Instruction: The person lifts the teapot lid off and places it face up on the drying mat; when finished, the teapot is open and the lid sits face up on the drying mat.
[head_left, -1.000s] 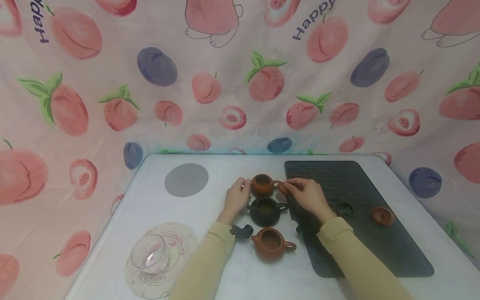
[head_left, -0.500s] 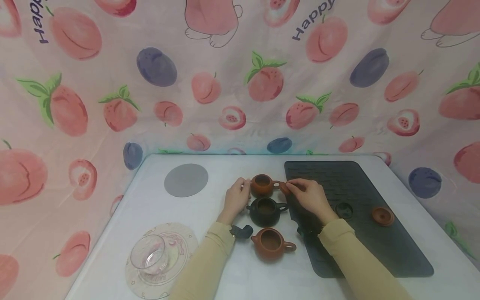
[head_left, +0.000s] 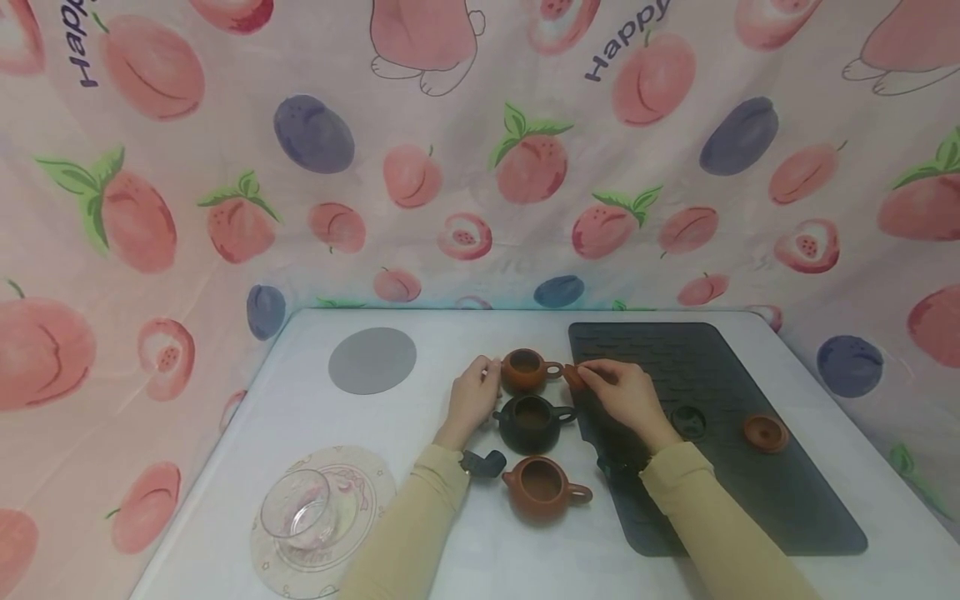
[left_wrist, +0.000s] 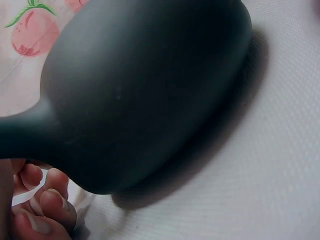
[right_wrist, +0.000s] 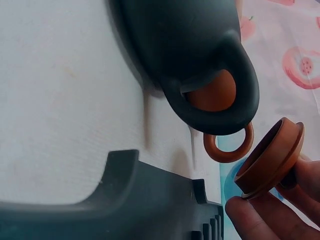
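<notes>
In the head view, three lidless teapots stand in a column: a brown one (head_left: 525,372) farthest, a black one (head_left: 532,422) in the middle, a reddish-brown one (head_left: 542,488) nearest. My left hand (head_left: 473,396) holds the farthest teapot at its left side, its curled fingers covering the spout. My right hand (head_left: 618,392) pinches a small brown teapot lid (head_left: 573,377) just right of that teapot's handle. The right wrist view shows the lid (right_wrist: 272,157) tilted, its hollow underside turned toward the teapots. The black teapot (left_wrist: 145,85) hides most of the left hand's contact in the left wrist view.
A dark ridged mat (head_left: 735,500) lies on the right, bearing a black lid (head_left: 688,422) and a reddish-brown lid (head_left: 766,433). At front left, a glass cup (head_left: 296,510) stands on a patterned round mat (head_left: 375,475). A grey disc (head_left: 372,360) lies at back left.
My right hand has shifted slightly to the right with the lid, which now shows a small gap from the teapot's handle. The left hand and teapots stay put.
</notes>
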